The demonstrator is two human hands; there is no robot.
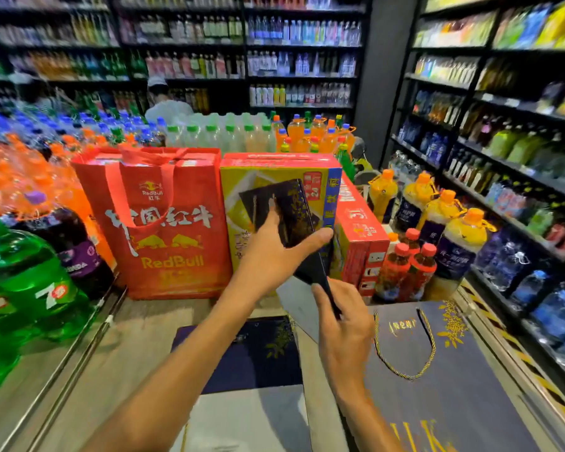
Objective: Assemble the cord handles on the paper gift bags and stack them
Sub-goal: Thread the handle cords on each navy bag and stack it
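The dark navy gift bag [294,210] in work is held flat-folded and tilted in the air above the counter [128,353], in front of a yellow carton [242,187]; whether it is a single bag or two layered together cannot be determined. No cord is visible on it. The left hand [274,252] grips its middle section, thumb laid across the near face and fingers curled around the far side. The right hand [343,321] pinches the lower corner between thumb and fingertips, with the other fingers loosely curled. Below the forearms, a second navy bag [252,353] lies flat on the counter with no handle showing. To the right, a third navy bag [463,402] lies flat with a gold-and-dark cord handle [405,376] fitted and looped across its face. Judged status: at least one bag is fitted with a handle on the visible side; the held bag and the centre bag appear to be outstanding, and no supply of loose cords can be seen. Only the one bag on the right shows, so stacking appears to have barely begun. Behind the work area stand a red Red Bull bag [163,223], red cartons [359,236] and massed drink bottles [23,288]; stocked shelves [503,141] line the aisle.
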